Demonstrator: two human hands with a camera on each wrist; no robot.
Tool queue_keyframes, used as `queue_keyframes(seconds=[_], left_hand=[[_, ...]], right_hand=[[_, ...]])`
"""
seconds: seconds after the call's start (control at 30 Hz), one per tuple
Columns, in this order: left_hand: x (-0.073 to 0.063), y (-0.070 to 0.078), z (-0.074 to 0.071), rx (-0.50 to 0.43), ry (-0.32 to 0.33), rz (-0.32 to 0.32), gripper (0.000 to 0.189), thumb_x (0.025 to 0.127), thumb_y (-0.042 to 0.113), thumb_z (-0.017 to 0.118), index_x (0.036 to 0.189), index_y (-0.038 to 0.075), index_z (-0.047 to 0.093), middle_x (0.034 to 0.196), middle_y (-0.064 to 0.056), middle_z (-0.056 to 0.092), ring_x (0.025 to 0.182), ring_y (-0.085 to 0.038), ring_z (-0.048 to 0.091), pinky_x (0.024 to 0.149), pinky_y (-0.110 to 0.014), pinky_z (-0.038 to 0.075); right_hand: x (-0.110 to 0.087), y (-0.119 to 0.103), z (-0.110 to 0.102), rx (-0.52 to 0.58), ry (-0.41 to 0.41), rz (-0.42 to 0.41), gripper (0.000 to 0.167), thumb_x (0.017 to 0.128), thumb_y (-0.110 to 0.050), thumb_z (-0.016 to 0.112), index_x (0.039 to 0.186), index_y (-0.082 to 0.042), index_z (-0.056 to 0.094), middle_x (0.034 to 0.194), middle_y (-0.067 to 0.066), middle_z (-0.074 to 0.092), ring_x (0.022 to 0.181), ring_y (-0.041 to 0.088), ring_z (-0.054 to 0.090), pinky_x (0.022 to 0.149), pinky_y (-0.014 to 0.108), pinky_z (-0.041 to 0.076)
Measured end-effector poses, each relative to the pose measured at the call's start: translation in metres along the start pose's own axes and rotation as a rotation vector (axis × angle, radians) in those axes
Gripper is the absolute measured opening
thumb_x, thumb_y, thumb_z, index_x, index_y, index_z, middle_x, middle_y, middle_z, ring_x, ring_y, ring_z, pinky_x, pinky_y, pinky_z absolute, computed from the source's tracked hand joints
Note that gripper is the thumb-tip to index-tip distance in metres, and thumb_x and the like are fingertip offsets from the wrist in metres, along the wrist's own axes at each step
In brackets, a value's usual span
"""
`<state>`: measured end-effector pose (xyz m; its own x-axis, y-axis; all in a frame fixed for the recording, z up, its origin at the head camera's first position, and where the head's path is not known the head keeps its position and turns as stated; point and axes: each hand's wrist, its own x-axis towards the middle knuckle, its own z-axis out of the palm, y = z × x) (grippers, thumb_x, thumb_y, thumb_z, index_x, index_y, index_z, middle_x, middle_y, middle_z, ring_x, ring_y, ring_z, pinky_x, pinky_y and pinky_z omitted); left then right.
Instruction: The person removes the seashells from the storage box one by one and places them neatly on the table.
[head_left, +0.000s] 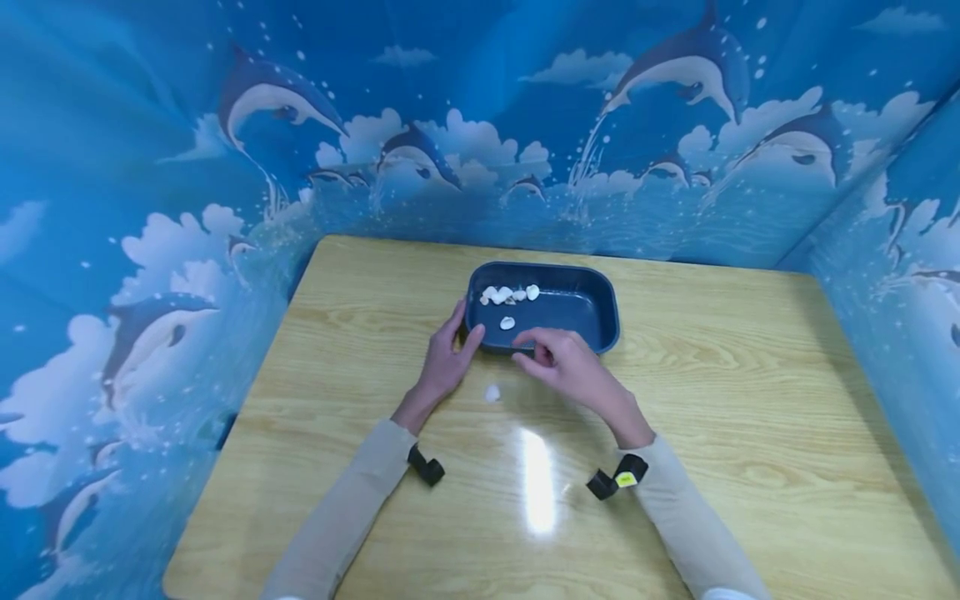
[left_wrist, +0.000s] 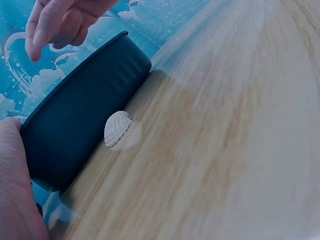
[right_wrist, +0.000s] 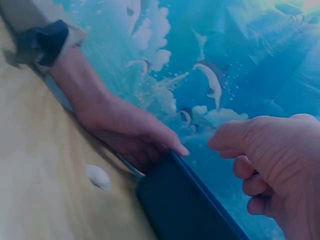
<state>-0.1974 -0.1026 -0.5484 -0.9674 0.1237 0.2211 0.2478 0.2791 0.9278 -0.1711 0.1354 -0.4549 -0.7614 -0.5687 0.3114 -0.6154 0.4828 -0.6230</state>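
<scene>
A dark blue rectangular tray [head_left: 577, 312] stands on the table, with a row of several white seashells [head_left: 502, 296] along its far left inside. Another seashell [head_left: 507, 322] lies apart from that row, nearer the front wall. My left hand [head_left: 444, 358] holds the tray's near left corner, thumb at the rim and fingers along the outer side. Over the near rim hovers my right hand [head_left: 558, 362], its fingers loosely bent and nothing visible between thumb and forefinger. One ribbed white seashell [left_wrist: 117, 128] sits on the wood just in front of the tray.
The wooden table [head_left: 750, 400] reaches back to a blue dolphin-print backdrop [head_left: 465, 100], which also lines the left and right sides. Black straps [head_left: 426, 467] circle both wrists over the sleeves. A bright light reflection [head_left: 537, 482] shows on the tabletop.
</scene>
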Motion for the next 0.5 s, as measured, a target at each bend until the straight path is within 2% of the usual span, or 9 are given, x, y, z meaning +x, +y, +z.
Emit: queue_keyframes(seconds=[0.1, 0.2, 0.4, 0.5], left_hand=[[0.0, 0.001, -0.001, 0.01, -0.01, -0.017, 0.071, 0.108, 0.042, 0.055, 0.164, 0.006, 0.027, 0.17, -0.016, 0.026, 0.157, -0.021, 0.025, 0.129, -0.038, 0.024], [0.0, 0.001, -0.001, 0.014, -0.021, -0.032, 0.073, 0.108, 0.044, 0.054, 0.164, 0.006, 0.026, 0.171, -0.014, 0.025, 0.158, -0.02, 0.024, 0.129, -0.037, 0.023], [-0.001, 0.001, 0.0, 0.011, -0.022, -0.045, 0.071, 0.109, 0.041, 0.054, 0.165, 0.009, 0.025, 0.172, -0.011, 0.024, 0.158, -0.019, 0.023, 0.129, -0.037, 0.022], [-0.001, 0.002, -0.001, 0.005, -0.021, -0.043, 0.069, 0.109, 0.039, 0.054, 0.164, 0.009, 0.026, 0.172, -0.012, 0.024, 0.158, -0.019, 0.023, 0.129, -0.037, 0.022]], right_hand=[[0.006, 0.006, -0.007, -0.014, 0.034, 0.054, 0.018, 0.099, -0.015, 0.074, 0.113, -0.004, 0.074, 0.062, -0.008, 0.049, 0.053, 0.008, 0.043, 0.048, 0.024, 0.036], [0.013, 0.014, -0.013, -0.03, 0.028, 0.112, 0.019, 0.1, -0.015, 0.072, 0.115, -0.005, 0.073, 0.062, -0.005, 0.05, 0.052, 0.011, 0.044, 0.048, 0.026, 0.036], [0.032, 0.035, -0.014, -0.068, -0.118, 0.231, 0.026, 0.103, -0.021, 0.067, 0.122, -0.004, 0.072, 0.066, -0.002, 0.051, 0.055, 0.015, 0.046, 0.051, 0.029, 0.036], [0.042, 0.044, -0.01, -0.087, -0.19, 0.248, 0.026, 0.103, -0.019, 0.068, 0.123, -0.002, 0.072, 0.066, 0.0, 0.051, 0.056, 0.016, 0.047, 0.052, 0.03, 0.037]])
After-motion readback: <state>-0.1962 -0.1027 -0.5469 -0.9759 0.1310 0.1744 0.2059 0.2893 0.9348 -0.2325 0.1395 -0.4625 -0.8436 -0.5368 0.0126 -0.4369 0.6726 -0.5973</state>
